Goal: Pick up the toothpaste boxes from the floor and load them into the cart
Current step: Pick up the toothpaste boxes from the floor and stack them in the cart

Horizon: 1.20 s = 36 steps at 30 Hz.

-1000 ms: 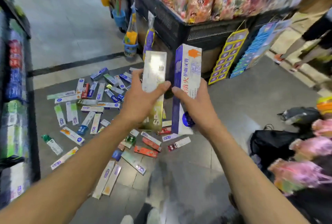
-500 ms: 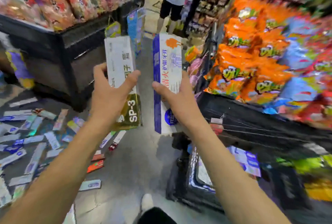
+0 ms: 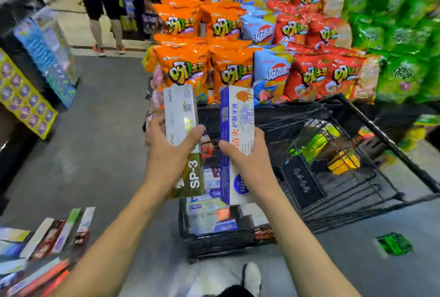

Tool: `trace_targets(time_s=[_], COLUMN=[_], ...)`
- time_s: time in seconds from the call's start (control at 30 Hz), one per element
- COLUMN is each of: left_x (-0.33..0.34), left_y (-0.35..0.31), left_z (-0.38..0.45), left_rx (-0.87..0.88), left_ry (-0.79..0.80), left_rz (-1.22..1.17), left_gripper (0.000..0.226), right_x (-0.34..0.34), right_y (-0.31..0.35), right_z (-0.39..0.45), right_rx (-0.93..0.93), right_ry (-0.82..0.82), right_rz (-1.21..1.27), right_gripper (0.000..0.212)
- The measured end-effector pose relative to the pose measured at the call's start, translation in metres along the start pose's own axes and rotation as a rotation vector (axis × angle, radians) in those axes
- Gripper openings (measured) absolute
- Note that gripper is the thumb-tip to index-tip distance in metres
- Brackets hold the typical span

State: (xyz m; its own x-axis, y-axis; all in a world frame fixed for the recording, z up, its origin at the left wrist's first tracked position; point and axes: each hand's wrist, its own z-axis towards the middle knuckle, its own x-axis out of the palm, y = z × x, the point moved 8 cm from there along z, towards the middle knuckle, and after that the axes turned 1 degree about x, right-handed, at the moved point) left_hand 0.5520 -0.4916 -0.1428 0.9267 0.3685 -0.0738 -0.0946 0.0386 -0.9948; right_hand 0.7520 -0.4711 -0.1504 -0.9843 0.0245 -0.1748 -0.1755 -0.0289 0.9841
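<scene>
My left hand [image 3: 170, 153] grips a silver and olive toothpaste box [image 3: 182, 115] marked SP-3, held upright. My right hand [image 3: 247, 163] grips a white and blue toothpaste box [image 3: 237, 115], also upright. Both boxes hover over the near end of the black wire cart [image 3: 357, 125], side by side. Several toothpaste boxes [image 3: 209, 215] lie inside the cart's basket below my hands. More toothpaste boxes [image 3: 54, 234] lie scattered on the grey floor at the lower left.
A wall of orange, red, blue and green snack bags [image 3: 238, 29] rises just behind the cart. A black display stand with hanging cards [image 3: 26, 96] is at the left. A person [image 3: 102, 6] stands in the far aisle. My shoe [image 3: 252, 277] is near the cart.
My view has swung right from the floor pile to the cart. Both hands still hold the same boxes, which are now above the cart's basket.
</scene>
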Motion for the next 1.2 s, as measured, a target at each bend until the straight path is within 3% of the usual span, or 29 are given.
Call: trace_targets(time_s=[0.1, 0.27, 0.37, 0.5, 0.7, 0.87, 1.1, 1.2], left_x=[0.069, 0.176, 0.225, 0.266, 0.293, 0.296, 0.299, 0.291], left_y=[0.018, 0.057, 0.083, 0.126, 0.233, 0.334, 0.426, 0.448], left_z=[0.019, 0.048, 0.065, 0.088, 0.103, 0.096, 0.084, 0.086], left_rx=[-0.03, -0.166, -0.23, -0.289, -0.379, -0.435, -0.459, -0.443], left_ry=[-0.025, -0.06, -0.073, -0.097, -0.047, -0.014, 0.039, 0.023], left_rz=[0.031, 0.072, 0.109, 0.16, 0.229, 0.246, 0.336, 0.388], left_gripper=[0.079, 0.081, 0.09, 0.086, 0.062, 0.054, 0.054, 0.042], right_x=[-0.057, -0.139, -0.17, -0.187, -0.192, -0.184, -0.162, -0.148], right_y=[-0.031, -0.083, -0.12, -0.176, -0.294, -0.388, -0.474, -0.507], right_z=[0.041, 0.122, 0.164, 0.203, 0.226, 0.225, 0.222, 0.215], right_rx=[0.029, 0.126, 0.161, 0.226, 0.333, 0.389, 0.197, 0.041], right_ry=[0.01, 0.087, 0.138, 0.174, 0.188, 0.316, 0.426, 0.649], right_rz=[-0.027, -0.087, -0.162, -0.236, -0.281, -0.357, -0.501, -0.692], right_gripper=[0.062, 0.058, 0.057, 0.056, 0.074, 0.06, 0.048, 0.071])
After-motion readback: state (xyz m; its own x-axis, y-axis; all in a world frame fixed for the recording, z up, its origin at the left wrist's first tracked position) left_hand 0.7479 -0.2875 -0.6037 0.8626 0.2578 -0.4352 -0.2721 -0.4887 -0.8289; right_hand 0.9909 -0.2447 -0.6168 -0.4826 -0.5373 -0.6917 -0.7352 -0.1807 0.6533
